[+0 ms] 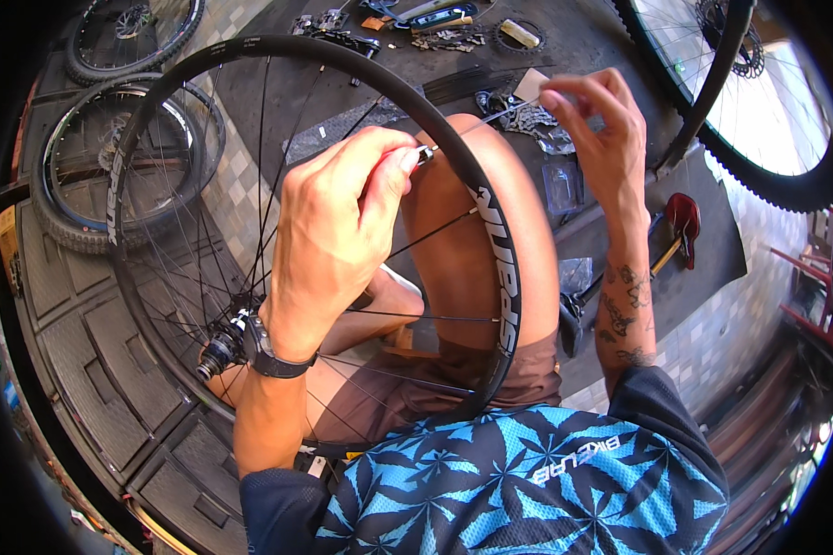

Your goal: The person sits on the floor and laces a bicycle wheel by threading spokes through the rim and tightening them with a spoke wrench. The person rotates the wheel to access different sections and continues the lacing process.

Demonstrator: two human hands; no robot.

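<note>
A black bicycle wheel rim point(512, 277), with thin black spokes and a dark hub point(220, 356), rests across my lap. My left hand point(338, 199) reaches through the wheel to the inner side of the rim. Its thumb and index finger pinch a small dark piece point(424, 155) at a spoke's end. Outside the rim, my right hand point(606, 120) has its thumb and forefinger closed on the far end of a thin metal rod point(502, 115). The rod slants down to the rim opposite my left fingertips. Its tip cannot be made out.
Two wheels with tyres point(120, 166) lie at the left on dark panels point(74, 370). On the dark mat ahead are a cassette point(518, 37), loose bike parts point(449, 37) and a clear plastic box point(562, 188). A red-and-black saddle point(683, 222) and a tyred wheel point(787, 185) are at the right.
</note>
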